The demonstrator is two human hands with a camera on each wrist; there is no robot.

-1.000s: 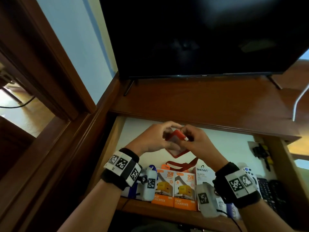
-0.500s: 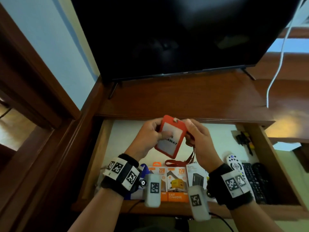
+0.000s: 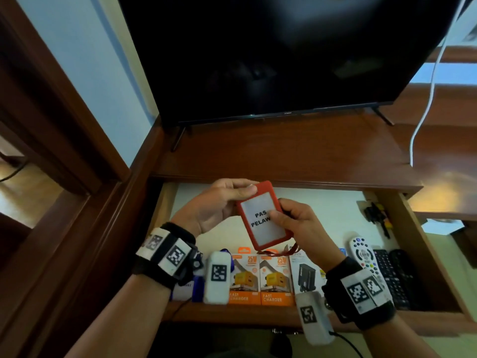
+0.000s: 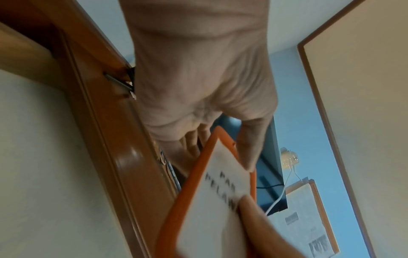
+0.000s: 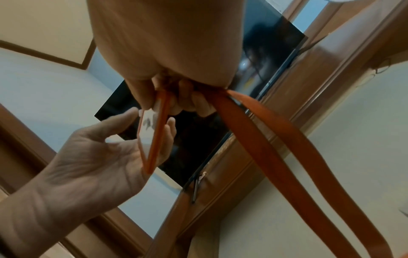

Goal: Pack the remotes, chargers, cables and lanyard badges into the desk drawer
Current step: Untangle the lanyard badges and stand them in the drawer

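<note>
A dark wooden desk carries a black flat television, with a white cable hanging at its right. Below, the open wooden drawer holds, along its front edge, a blue badge at the left corner, two orange charger boxes, a white charger box, then a white remote and two black remotes toward the right corner. Over the drawer's middle, the left hand pinches the top of a red-framed lanyard badge, thumb in front, fingers behind. The right hand grips its right edge, thumb on the white card, fingers curled round the red strap.
</note>
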